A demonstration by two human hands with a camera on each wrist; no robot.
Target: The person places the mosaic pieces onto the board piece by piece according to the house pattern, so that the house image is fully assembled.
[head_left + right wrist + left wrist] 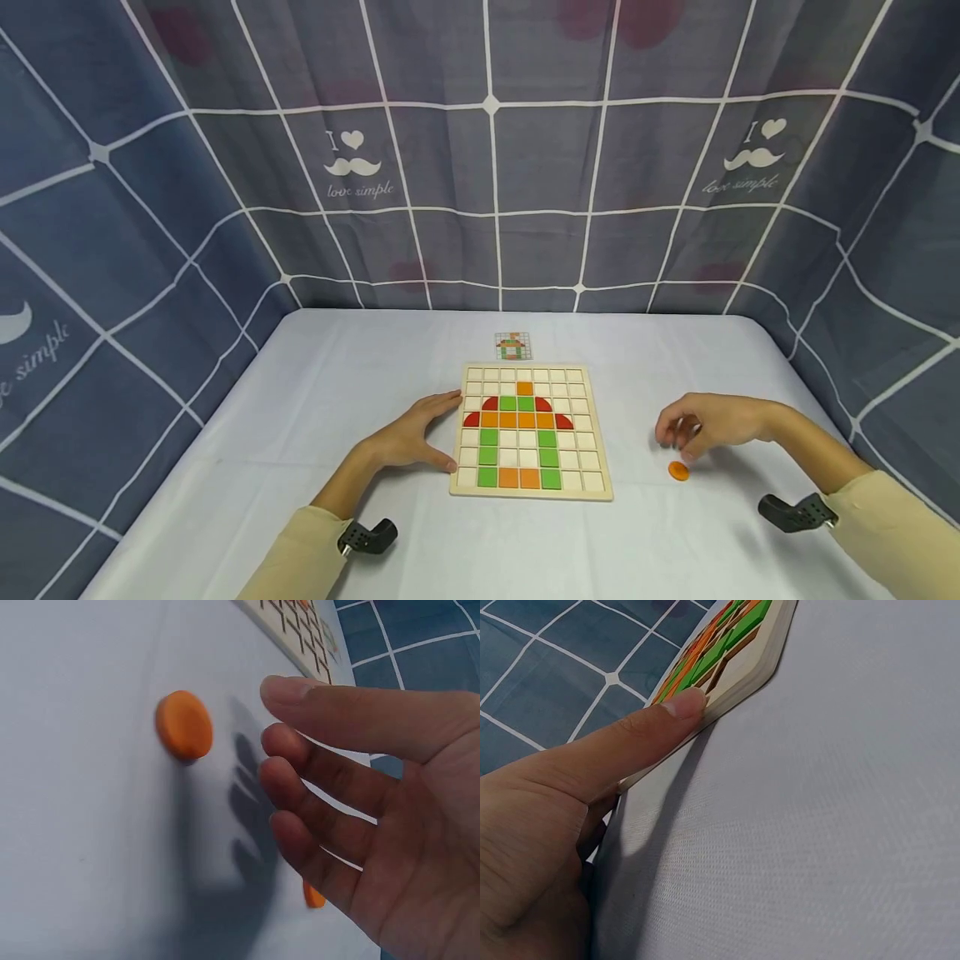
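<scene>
A pale wooden grid board [531, 492] lies on the white cloth, with green and orange squares and red rounded pieces set in its cells. My left hand [416, 433] is at the board's left side, fingers stretched and the thumb [649, 727] touching the edge near the lower corner. To the right of the board, my right hand [716, 425] hovers over the cloth with loosely bent fingers and holds nothing. Just below its thumb is an orange disc [678, 471], apart from the fingers. Another orange piece [313, 895] shows partly behind the fingers in the right wrist view.
Beyond the board's far edge lies a small card [513, 346] printed with a coloured grid pattern. The white-covered table [360, 358] is enclosed at the back and sides by a dark checked curtain [540, 167]. Black devices [367, 537] are strapped at both wrists.
</scene>
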